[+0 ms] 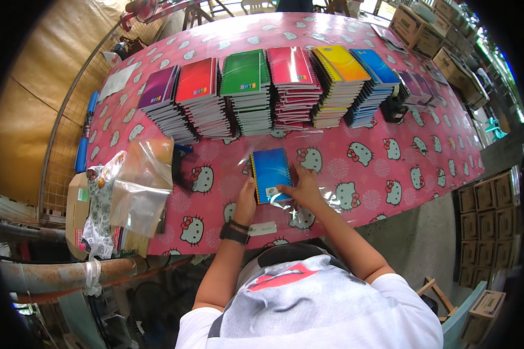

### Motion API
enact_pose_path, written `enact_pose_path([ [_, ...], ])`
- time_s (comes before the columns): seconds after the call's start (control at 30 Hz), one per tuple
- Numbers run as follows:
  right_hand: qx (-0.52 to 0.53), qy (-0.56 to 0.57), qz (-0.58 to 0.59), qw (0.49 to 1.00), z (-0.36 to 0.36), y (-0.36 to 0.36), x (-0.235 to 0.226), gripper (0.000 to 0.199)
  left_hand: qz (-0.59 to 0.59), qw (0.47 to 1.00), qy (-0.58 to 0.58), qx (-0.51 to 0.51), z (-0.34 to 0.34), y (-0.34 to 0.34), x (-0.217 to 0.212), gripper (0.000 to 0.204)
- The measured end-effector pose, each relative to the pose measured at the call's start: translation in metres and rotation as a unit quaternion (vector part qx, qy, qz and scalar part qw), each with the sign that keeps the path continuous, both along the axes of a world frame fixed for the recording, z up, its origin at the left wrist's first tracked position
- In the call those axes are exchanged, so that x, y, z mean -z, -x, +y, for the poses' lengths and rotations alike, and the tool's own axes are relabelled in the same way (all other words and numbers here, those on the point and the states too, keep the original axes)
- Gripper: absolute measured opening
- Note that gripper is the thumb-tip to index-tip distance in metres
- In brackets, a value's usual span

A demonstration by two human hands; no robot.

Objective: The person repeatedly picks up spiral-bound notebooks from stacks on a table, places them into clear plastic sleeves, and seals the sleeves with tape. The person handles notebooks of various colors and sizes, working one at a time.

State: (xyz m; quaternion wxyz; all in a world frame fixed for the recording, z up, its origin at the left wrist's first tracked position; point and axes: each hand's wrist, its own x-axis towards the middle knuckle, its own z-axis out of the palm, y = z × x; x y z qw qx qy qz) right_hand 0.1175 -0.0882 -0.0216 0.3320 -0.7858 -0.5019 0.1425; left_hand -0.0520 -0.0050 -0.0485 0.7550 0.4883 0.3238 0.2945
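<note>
A blue spiral notebook (272, 171) lies face up in front of me, with a yellow spiral edge showing along its left side, so more may lie beneath it. My left hand (247, 196) grips its lower left edge. At the lower right corner my right hand (305, 189) holds it, thumb on the cover and fingers along the right side. Clear plastic glints around the notebook. Behind it stand tall stacks of spiral notebooks: purple (159, 87), red (197, 78), green (244, 71), pink (290, 65), yellow (340, 64) and blue (375, 67).
Clear plastic sleeves (140, 192) lie at the left, beside a patterned cloth (101, 203). A small black object (394, 109) stands right of the blue stack, near more purple notebooks (416, 87). A pink patterned cover spreads over the table (384, 154). Cartons (489, 221) are stacked at the right.
</note>
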Motion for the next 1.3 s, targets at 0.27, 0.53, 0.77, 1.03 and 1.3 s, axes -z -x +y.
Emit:
enact_pose_path([
  [0.27, 0.031, 0.066, 0.122, 0.990, 0.004, 0.004, -0.012, 0.080, 0.075, 0.983, -0.101, -0.133, -0.013, -0.023, 0.019, 0.042],
  [0.53, -0.046, 0.056, 0.143, 0.987, 0.013, 0.004, -0.034, 0.077, -0.004, 0.990, -0.039, -0.137, -0.014, -0.022, 0.009, 0.046],
  [0.77, -0.054, 0.049, 0.305, 0.950, 0.010, -0.010, -0.020, 0.076, 0.019, 0.996, -0.085, 0.020, -0.007, 0.012, -0.019, 0.079],
  [1.03, -0.116, 0.080, 0.227, 0.964, 0.013, -0.013, -0.026, 0.076, 0.287, 0.890, -0.350, -0.053, -0.020, -0.010, -0.031, 0.082],
  [1.3, -0.103, 0.091, 0.191, 0.972, 0.016, -0.010, -0.027, 0.079, 0.336, 0.879, -0.334, 0.045, -0.007, -0.005, -0.043, 0.067],
])
